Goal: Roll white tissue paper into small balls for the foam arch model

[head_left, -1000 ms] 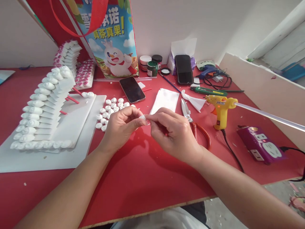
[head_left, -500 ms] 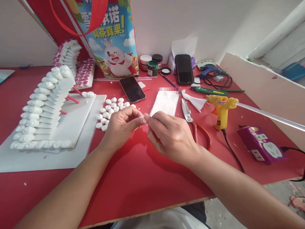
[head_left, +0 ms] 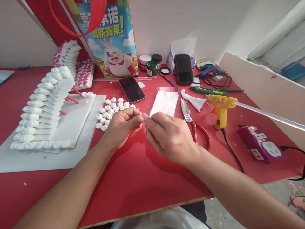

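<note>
My left hand and my right hand meet at the fingertips above the red table. Both are closed in a pinch; what lies between the fingertips is too small and hidden to name. Just left of my left hand lie several small white rosettes. Behind my right hand is a stack of thin white sheets. At the left, a curved row of white rolled pieces stands on a white board.
Right of my right hand lie red-handled pliers, a yellow glue gun and a purple box. Farther back are a phone, paint jars, a black device, a green cutter and a printed bag.
The small white bit that showed between my fingertips is now hidden. My fingers have shifted slightly; the things on the table lie as before.
</note>
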The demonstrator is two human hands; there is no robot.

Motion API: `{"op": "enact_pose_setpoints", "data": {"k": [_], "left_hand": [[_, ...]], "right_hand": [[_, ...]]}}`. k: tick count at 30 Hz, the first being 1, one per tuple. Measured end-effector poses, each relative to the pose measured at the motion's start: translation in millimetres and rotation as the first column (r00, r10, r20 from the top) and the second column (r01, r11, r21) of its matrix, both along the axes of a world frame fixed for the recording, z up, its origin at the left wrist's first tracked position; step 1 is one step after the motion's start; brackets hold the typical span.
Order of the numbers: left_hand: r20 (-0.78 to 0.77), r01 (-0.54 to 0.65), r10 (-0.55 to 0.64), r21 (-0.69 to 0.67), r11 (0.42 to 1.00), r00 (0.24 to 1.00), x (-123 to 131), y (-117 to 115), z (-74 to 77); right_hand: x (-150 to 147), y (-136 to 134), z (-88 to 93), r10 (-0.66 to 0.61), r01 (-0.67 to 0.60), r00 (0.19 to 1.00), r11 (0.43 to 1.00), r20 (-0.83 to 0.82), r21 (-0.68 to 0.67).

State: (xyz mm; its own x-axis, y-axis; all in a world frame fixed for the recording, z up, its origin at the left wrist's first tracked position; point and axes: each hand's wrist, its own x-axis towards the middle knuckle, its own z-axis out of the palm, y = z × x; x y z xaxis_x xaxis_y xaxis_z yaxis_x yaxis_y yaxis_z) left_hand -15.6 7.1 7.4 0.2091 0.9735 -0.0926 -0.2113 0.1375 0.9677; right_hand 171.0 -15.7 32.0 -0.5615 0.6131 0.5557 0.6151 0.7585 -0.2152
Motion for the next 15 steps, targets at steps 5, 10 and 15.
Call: {"op": "enact_pose_setpoints", "data": {"k": [5,10,15], "left_hand": [[0.120,0.043,-0.037,-0.046,0.998,0.992,0.6,1.6,3.1],[0.162,0.095,-0.089,-0.030,0.995,0.983,1.9,1.8,6.0],[0.140,0.109,-0.105,-0.021,0.994,0.985,2.9,1.0,5.6]], "right_hand": [[2.4,-0.8,7.3,0.101,-0.157,0.906,0.982,-0.411,-0.107],[3.1,2.9,9.1,-0.066,-0.105,0.827,0.957,-0.558,-0.269],[0.9,4.6,4.3,-0.022,-0.177,0.838,0.935,-0.546,-0.308]]}}
